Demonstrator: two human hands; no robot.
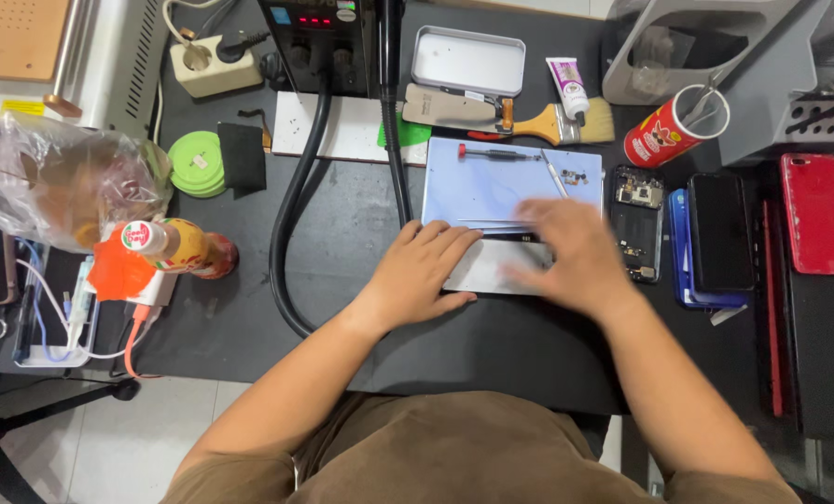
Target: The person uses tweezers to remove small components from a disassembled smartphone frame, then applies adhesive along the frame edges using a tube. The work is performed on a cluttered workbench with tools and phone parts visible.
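My left hand (423, 273) lies flat on the black bench, fingers resting on the left end of a pale rectangular part (485, 268), a phone screen or panel. My right hand (566, 254), blurred by motion, covers the right end of that part, fingers spread; I cannot tell whether it grips anything. Thin metal tweezers (494, 224) lie just beyond the fingers, on the light blue work mat (492, 182). A screwdriver (496, 154) and small loose parts (574, 176) sit farther back on the mat.
An opened phone body (638, 224) lies right of the mat, beside stacked phones (720, 233) and a red phone (816, 213). A brush (557, 123), glue tube (567, 87), metal tin (466, 60), red can (671, 128) and black hoses (291, 215) crowd the back. Bottle (179, 245) at left.
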